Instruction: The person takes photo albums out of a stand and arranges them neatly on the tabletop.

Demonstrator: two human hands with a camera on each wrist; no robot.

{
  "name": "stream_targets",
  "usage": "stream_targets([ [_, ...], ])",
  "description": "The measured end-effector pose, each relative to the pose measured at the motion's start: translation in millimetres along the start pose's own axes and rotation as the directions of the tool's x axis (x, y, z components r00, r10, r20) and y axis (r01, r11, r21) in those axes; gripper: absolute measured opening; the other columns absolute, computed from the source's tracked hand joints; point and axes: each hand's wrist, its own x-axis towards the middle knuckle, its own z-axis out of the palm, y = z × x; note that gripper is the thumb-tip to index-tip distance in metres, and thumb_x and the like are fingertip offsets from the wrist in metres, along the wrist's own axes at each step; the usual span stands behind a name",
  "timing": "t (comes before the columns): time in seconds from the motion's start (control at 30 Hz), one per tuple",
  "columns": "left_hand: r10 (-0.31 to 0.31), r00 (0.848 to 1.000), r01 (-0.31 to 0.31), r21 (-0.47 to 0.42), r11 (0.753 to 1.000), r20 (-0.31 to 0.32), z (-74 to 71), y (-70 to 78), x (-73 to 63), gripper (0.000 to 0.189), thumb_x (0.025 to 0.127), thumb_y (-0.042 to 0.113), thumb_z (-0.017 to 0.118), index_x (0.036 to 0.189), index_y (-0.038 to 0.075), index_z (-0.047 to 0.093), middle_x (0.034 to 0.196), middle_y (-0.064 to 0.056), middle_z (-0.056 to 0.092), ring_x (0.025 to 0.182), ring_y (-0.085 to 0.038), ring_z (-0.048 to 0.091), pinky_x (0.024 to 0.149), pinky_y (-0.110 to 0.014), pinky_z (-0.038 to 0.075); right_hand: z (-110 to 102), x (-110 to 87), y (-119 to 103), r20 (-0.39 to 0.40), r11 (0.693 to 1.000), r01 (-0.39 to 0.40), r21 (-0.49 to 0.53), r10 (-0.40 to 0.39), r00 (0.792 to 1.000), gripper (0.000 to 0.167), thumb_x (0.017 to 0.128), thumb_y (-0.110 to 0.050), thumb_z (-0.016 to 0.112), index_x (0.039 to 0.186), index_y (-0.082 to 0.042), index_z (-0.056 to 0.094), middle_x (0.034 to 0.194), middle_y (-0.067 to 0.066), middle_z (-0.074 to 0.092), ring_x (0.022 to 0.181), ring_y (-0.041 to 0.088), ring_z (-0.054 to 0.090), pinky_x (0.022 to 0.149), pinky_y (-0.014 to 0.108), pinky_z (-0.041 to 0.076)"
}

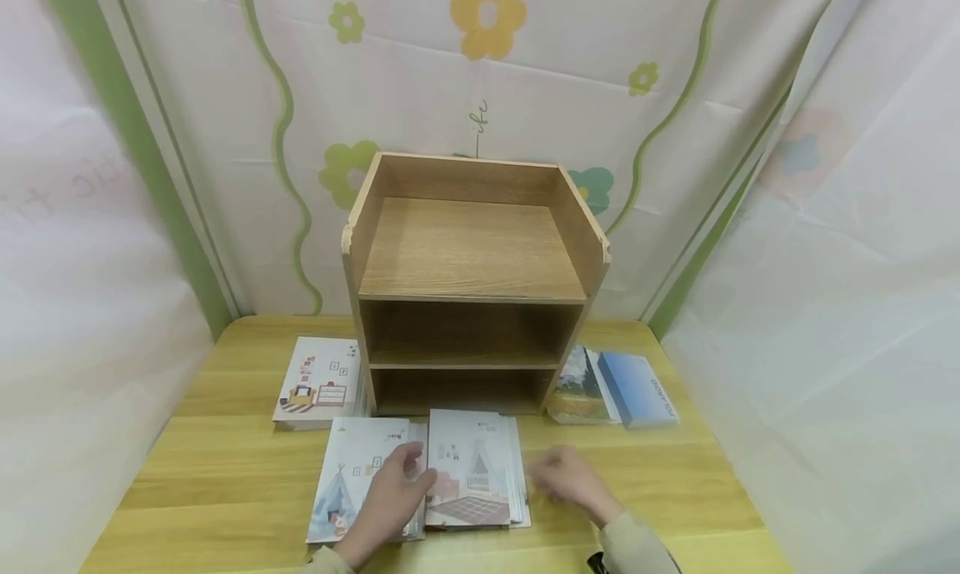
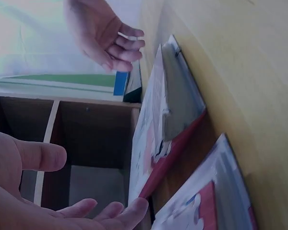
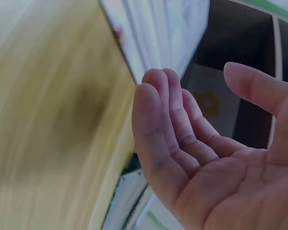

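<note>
Two stacks of thin booklets with illustrated white covers lie side by side in front of the wooden shelf. My left hand [image 1: 392,497] hovers over the inner edge of the left booklet stack [image 1: 348,466], thumb apart from the fingers and nothing between them. Its thumb is close to the left edge of the middle booklet stack [image 1: 468,466]; whether it touches, I cannot tell. Just right of that stack is my right hand [image 1: 572,481], slightly blurred. In the right wrist view its palm is bare, with fingers [image 3: 151,115] gently bent and the thumb well away.
Behind the stacks stands the wooden shelf [image 1: 472,253] with its bare compartments facing me. Another booklet stack [image 1: 322,378] lies at its left. To its right are a book with a landscape cover [image 1: 581,391] and a blue POLAROID box or book [image 1: 637,386]. Curtains surround the table [image 1: 217,474].
</note>
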Motion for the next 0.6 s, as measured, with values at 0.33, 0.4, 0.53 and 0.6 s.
stream_targets([
  [0.33, -0.01, 1.0, 0.008, -0.065, 0.998, -0.029, -18.2, 5.7, -1.0, 0.042, 0.093, 0.013, 0.067, 0.13, -0.004, 0.055, 0.127, -0.023, 0.057, 0.116, -0.041, 0.055, 0.09, -0.051, 0.054, -9.9, -12.7, -9.7, -0.201, 0.996, -0.003, 0.088, 0.02, 0.979, 0.022, 0.094, -0.013, 0.065, 0.102, 0.008, 0.065, 0.086, 0.015, 0.065, 0.073, 0.03, 0.063, 0.063, 0.043, 0.059],
  [0.4, -0.008, 0.999, 0.005, -0.08, 0.997, -0.034, -22.6, 5.6, -1.3, 0.041, 0.094, 0.013, 0.067, 0.13, -0.002, 0.055, 0.128, -0.023, 0.056, 0.117, -0.04, 0.055, 0.089, -0.047, 0.055, -11.0, -14.8, -11.8, -0.243, 0.996, -0.005, 0.092, 0.027, 0.97, 0.023, 0.093, -0.013, 0.066, 0.103, 0.007, 0.065, 0.088, 0.015, 0.066, 0.076, 0.031, 0.064, 0.064, 0.041, 0.059],
  [0.53, -0.004, 0.998, 0.0, -0.069, 0.998, -0.056, -33.3, 6.3, -2.3, 0.04, 0.095, 0.011, 0.065, 0.132, -0.001, 0.054, 0.13, -0.023, 0.054, 0.117, -0.04, 0.055, 0.09, -0.045, 0.055, -14.8, -18.0, -14.6, -0.338, 0.998, -0.003, 0.065, 0.025, 0.941, 0.027, 0.093, -0.017, 0.068, 0.106, 0.006, 0.065, 0.088, 0.013, 0.066, 0.075, 0.027, 0.063, 0.066, 0.041, 0.058],
  [0.6, 0.007, 0.997, -0.01, -0.039, 0.999, -0.081, -39.2, 5.9, -2.3, 0.041, 0.095, 0.011, 0.065, 0.133, 0.001, 0.054, 0.132, -0.021, 0.053, 0.118, -0.039, 0.054, 0.091, -0.045, 0.054, -18.6, -17.9, -15.3, -0.397, 1.0, 0.014, 0.011, -0.008, 0.918, 0.026, 0.094, -0.019, 0.068, 0.106, 0.005, 0.066, 0.091, 0.012, 0.067, 0.077, 0.024, 0.063, 0.07, 0.042, 0.058],
])
